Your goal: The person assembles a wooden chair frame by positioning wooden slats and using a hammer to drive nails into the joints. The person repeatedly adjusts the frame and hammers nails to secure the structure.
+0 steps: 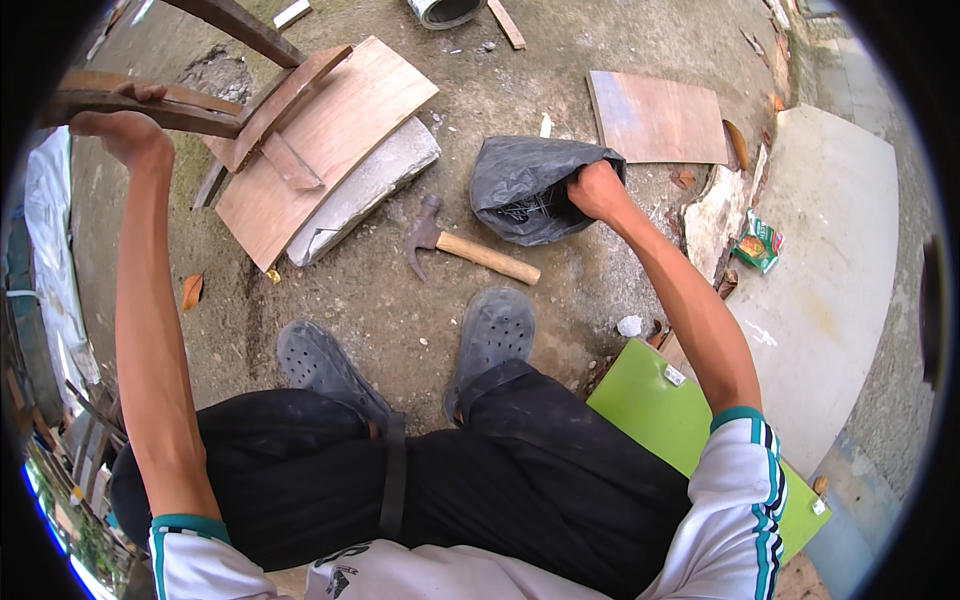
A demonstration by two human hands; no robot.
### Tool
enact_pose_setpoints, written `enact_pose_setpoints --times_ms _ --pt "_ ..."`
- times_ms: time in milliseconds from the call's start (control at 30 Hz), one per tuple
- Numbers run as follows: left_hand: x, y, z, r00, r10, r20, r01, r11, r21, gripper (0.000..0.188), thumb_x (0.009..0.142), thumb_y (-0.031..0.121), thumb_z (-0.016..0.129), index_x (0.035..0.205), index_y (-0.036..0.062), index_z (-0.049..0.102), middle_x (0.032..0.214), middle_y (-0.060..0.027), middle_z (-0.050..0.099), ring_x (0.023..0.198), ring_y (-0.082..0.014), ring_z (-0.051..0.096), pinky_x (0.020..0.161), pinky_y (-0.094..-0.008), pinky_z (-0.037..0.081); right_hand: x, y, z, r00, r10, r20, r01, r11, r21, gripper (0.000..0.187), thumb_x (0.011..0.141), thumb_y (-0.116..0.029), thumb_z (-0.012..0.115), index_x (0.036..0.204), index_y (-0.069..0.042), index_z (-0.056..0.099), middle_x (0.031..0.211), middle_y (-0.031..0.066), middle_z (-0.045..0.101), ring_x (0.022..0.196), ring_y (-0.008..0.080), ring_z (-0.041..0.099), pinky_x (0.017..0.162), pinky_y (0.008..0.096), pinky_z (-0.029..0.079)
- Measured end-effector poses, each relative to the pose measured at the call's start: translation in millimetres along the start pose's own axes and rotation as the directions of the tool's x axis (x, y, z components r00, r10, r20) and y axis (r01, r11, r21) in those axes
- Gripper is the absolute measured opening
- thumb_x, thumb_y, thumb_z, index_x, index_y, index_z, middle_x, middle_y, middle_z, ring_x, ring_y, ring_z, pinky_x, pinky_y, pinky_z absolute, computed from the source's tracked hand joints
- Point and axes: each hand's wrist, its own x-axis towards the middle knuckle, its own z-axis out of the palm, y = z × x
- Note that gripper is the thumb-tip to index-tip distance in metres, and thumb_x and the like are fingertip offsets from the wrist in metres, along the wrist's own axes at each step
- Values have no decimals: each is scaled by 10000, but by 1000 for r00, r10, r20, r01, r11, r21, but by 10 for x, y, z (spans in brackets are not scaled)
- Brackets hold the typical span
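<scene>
At the upper left my left hand [132, 135] is closed around a bar of a wooden frame [205, 118], its thumb and fingers on opposite sides of the wood. The frame leans over a plywood sheet [375, 95]. My right hand [597, 190] is curled at the mouth of a black plastic bag [520, 165] and grips its edge; some fingertips are hidden. Thin metal nails [530, 208] show inside the bag. Just in front of my feet lies a claw hammer [480, 256] with a wooden handle, its head toward the left.
Under the plywood sits a pale slab [365, 190]. Another plywood piece [660, 115] lies beyond the bag. To the right are a large grey board [830, 250], a green board [640, 400] and a green packet [758, 243]. Grey clogs [497, 325] are on my feet.
</scene>
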Motion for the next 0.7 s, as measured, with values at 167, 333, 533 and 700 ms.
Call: enact_pose_setpoints --times_ms 167,333,533,700 --pt "12 -15 -63 999 43 -11 -43 998 40 1038 776 854 -53 890 -24 490 640 -105 491 662 -270 545 804 -385 507 400 -346 -751 917 245 314 -387 737 554 398 902 -292 502 1038 53 645 939 205 700 841 283 694 658 399 553" --pt "-22 37 14 1000 22 -17 -22 1000 -4 1019 802 843 -39 877 -30 482 634 -101 468 623 -254 496 744 -380 507 644 -442 -902 929 230 289 -354 774 524 514 948 -352 388 1050 88 634 1109 264 653 947 346 663 778 416 527" --pt "-48 41 25 998 58 15 -58 998 6 1032 797 848 -40 866 -42 476 637 -98 463 613 -249 485 730 -377 506 614 -271 -741 889 58 454 -175 960 219 486 945 -281 370 1164 93 590 1113 270 657 1008 365 631 910 404 457" --pt "-50 38 19 996 84 -37 -83 996 45 1037 795 847 -45 861 -44 481 627 -102 467 599 -252 486 722 -378 508 592 -551 -995 746 223 627 -512 795 326 569 1005 -360 255 1258 48 562 1117 185 680 975 289 652 909 427 504"
